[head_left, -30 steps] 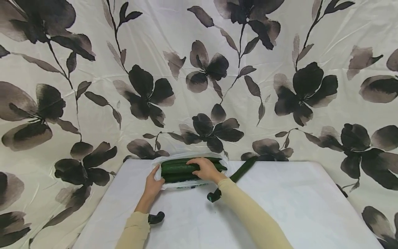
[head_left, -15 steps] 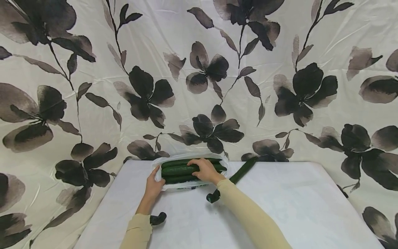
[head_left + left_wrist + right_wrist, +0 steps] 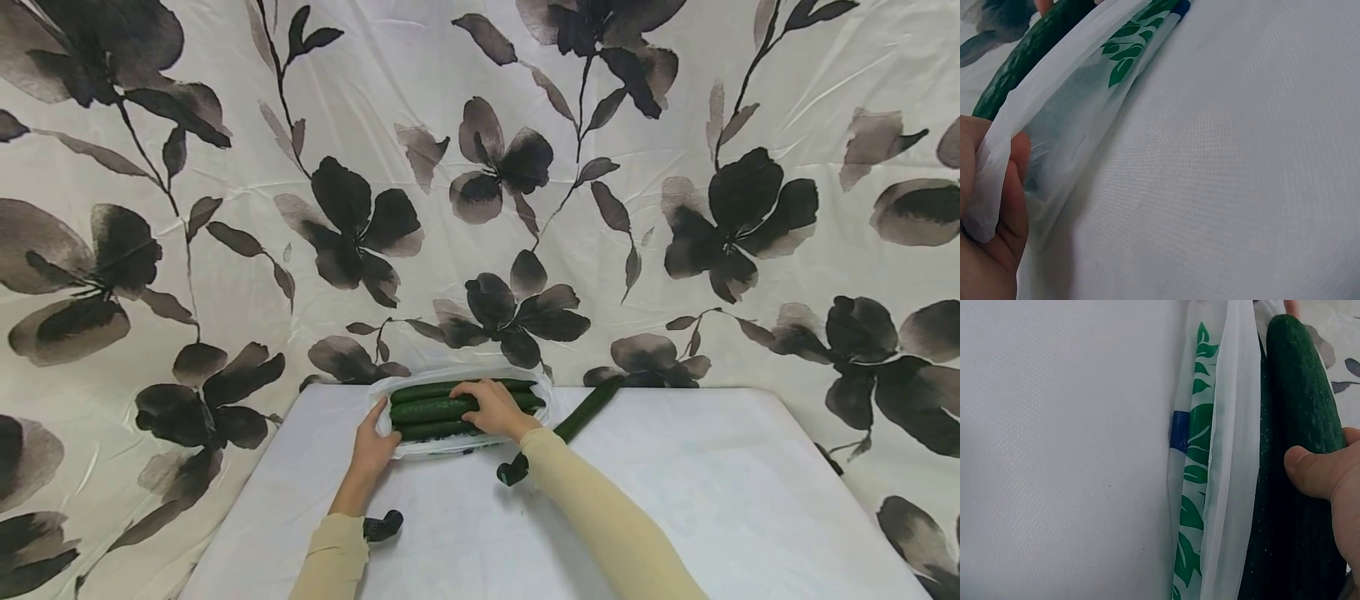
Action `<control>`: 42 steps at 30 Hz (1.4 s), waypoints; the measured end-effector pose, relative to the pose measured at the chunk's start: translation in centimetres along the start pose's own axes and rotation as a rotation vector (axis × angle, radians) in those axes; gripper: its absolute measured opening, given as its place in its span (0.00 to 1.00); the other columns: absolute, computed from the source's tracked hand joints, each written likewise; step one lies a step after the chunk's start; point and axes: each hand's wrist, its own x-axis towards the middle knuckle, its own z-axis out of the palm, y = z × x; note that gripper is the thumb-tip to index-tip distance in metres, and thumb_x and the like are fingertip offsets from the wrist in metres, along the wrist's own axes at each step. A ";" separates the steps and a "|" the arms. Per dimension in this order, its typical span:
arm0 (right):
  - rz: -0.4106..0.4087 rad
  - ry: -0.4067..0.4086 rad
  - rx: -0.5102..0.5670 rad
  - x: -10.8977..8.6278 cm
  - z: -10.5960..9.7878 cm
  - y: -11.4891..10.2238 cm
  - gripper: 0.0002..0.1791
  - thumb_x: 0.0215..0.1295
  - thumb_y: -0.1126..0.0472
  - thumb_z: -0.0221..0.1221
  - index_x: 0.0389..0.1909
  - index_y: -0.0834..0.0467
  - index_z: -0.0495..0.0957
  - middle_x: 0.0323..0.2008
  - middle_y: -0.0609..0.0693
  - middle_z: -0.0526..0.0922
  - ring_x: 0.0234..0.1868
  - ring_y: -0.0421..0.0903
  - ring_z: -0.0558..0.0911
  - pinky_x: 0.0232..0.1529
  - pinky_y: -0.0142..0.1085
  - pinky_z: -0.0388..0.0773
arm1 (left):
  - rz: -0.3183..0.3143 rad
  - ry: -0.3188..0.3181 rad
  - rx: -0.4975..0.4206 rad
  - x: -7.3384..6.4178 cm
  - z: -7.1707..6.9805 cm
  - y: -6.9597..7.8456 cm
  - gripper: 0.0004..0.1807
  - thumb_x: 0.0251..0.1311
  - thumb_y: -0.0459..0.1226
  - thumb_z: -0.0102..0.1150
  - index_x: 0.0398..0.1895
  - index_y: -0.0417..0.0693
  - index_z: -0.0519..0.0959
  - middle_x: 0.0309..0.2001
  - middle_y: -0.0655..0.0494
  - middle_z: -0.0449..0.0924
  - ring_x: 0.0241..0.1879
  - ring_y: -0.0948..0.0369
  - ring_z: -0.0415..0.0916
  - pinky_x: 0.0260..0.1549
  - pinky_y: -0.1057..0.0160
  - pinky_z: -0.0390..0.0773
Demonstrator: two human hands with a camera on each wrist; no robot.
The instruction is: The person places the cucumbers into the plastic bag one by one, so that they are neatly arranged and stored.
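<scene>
Several dark green cucumbers lie side by side in a white plastic bag (image 3: 423, 454) printed with green leaves, at the table's far edge. My left hand (image 3: 372, 443) pinches the bag's left edge between thumb and fingers, and the left wrist view shows the thin plastic (image 3: 997, 169) in its grip. Over the row, my right hand (image 3: 497, 408) grips the middle cucumber (image 3: 427, 410). In the right wrist view its thumb lies across that cucumber (image 3: 1300, 381); the other fingers are mostly hidden. A further cucumber (image 3: 427, 390) lies behind it and another (image 3: 431, 431) in front.
One loose cucumber (image 3: 591, 408) lies slanted on the white-covered table (image 3: 712, 483), right of the bag, beyond my right forearm. A flower-printed cloth (image 3: 600, 250) hangs directly behind the table's far edge. Black wrist devices (image 3: 384, 527) stick out from both wrists.
The middle cucumber has shifted slightly and now shows apart from its neighbours, with the right hand still on it. Both hands stay almost in place.
</scene>
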 end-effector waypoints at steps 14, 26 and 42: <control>0.016 -0.008 0.011 0.3 0.0 -0.3 0.25 0.59 0.58 0.68 0.58 0.42 0.77 0.56 0.42 0.78 0.56 0.47 0.75 0.61 0.47 0.67 | 0.001 0.019 0.008 0.1 -0.1 0.2 0.45 0.49 0.23 0.51 0.75 0.43 0.55 0.72 0.35 0.53 0.73 0.41 0.44 0.68 0.41 0.48; 0.001 0.013 -0.009 0.4 0.2 0.0 0.25 0.59 0.57 0.68 0.58 0.42 0.77 0.55 0.42 0.79 0.54 0.47 0.73 0.58 0.46 0.68 | 0.014 0.013 0.024 0.2 0.0 0.1 0.44 0.49 0.22 0.51 0.75 0.42 0.55 0.72 0.35 0.53 0.73 0.41 0.44 0.67 0.41 0.50; -0.021 0.005 -0.024 0.1 -0.4 0.5 0.22 0.62 0.56 0.66 0.57 0.44 0.78 0.59 0.43 0.76 0.61 0.46 0.72 0.62 0.48 0.65 | 0.032 0.002 0.018 -0.3 -0.2 0.3 0.44 0.50 0.23 0.50 0.75 0.42 0.54 0.73 0.35 0.52 0.73 0.41 0.44 0.67 0.42 0.52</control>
